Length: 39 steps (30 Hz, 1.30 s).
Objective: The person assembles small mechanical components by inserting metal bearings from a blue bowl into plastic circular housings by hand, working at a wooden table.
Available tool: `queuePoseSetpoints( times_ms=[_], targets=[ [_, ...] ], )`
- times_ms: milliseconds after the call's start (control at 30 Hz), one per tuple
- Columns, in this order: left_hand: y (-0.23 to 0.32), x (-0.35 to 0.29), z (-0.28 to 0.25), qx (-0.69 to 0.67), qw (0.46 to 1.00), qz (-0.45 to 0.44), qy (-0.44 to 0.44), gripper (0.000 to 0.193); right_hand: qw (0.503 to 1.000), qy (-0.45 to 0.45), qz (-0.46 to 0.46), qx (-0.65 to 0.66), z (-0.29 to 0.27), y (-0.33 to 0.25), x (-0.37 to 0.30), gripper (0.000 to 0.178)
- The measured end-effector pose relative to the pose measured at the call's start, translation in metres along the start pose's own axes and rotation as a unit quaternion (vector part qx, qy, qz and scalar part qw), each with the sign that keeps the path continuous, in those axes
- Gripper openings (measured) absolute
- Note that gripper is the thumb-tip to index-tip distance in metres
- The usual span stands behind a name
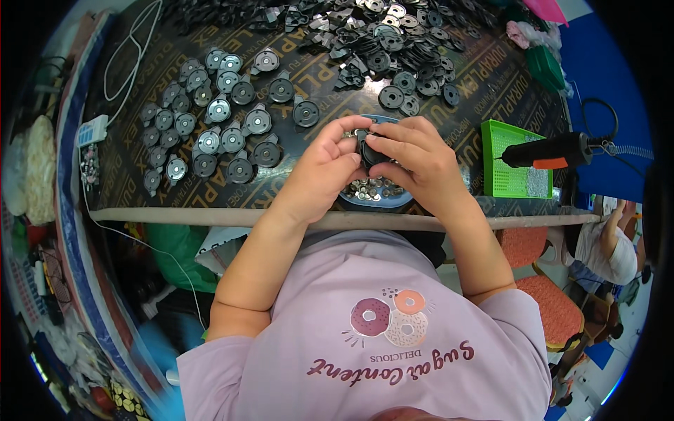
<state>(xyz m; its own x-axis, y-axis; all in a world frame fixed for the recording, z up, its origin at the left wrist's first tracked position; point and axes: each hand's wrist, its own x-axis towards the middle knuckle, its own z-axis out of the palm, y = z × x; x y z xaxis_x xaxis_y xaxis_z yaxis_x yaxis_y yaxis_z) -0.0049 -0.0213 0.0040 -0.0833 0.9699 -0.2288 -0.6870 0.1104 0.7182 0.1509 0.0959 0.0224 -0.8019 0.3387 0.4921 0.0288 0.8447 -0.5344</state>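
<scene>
- One dark round part (pixel 371 154), up off the table (pixel 449 130), held over a blue dish (pixel 382 203) near the table's front edge
- Left hand (pixel 328 160): pinching the part's left side, thumb and fingers closed in on it
- Right hand (pixel 419 149): thumb and fingers pressed on the same part from the right; exact contact under the fingertips hidden
- Dish sits directly below both hands, loose small metal pieces (pixel 372 189) inside, partly covered by the hands
- Left on the table: a spread of dark parts with silver discs (pixel 218 109), some touching or overlapping, some apart
- Beyond the hands: heap of loose dark parts (pixel 380 62), stacked on each other, running toward the far edge
- Right of the right hand, well apart: bright green tray (pixel 489 158), small pale pieces at its right end
- Black driver tool (pixel 546 150) with an orange patch above the tray, tip to the left, coiled cord off to the right
- Far left of the table: white power strip (pixel 93 131), white cable beside it
</scene>
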Motion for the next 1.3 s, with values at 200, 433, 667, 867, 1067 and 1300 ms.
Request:
queuePoseSetpoints(
  times_ms=[200, 433, 667, 867, 1067, 1300],
  targets=[
    [-0.004, -0.004, 0.004, 0.079, 0.995, 0.055, 0.013, 0.049, 0.999, 0.025, 0.024, -0.014, 0.009, -0.009, -0.002, 0.044],
    [-0.002, -0.009, 0.000, 0.047, 0.997, 0.031, 0.051, 0.037, 0.998, 0.029, 0.041, 0.048, 0.017, -0.011, -0.001, 0.051],
    [0.036, -0.075, -0.048, 0.252, 0.954, 0.080, 0.140, 0.034, 0.998, -0.022, 0.056, 0.013, 0.003, -0.013, -0.005, 0.052],
    [0.070, -0.160, -0.152, 0.493, 0.761, 0.090, 0.411, 0.031, 0.989, -0.019, 0.123, -0.076, -0.018, 0.018, -0.014, 0.035],
    [0.057, -0.149, -0.183, 0.510, 0.695, 0.113, 0.494, 0.030, 0.980, 0.031, 0.138, -0.140, -0.005, 0.051, -0.003, 0.024],
    [0.063, -0.130, -0.141, 0.620, 0.566, 0.048, 0.541, 0.030, 0.984, -0.020, 0.091, -0.154, 0.010, 0.081, 0.029, 0.022]
  ],
)
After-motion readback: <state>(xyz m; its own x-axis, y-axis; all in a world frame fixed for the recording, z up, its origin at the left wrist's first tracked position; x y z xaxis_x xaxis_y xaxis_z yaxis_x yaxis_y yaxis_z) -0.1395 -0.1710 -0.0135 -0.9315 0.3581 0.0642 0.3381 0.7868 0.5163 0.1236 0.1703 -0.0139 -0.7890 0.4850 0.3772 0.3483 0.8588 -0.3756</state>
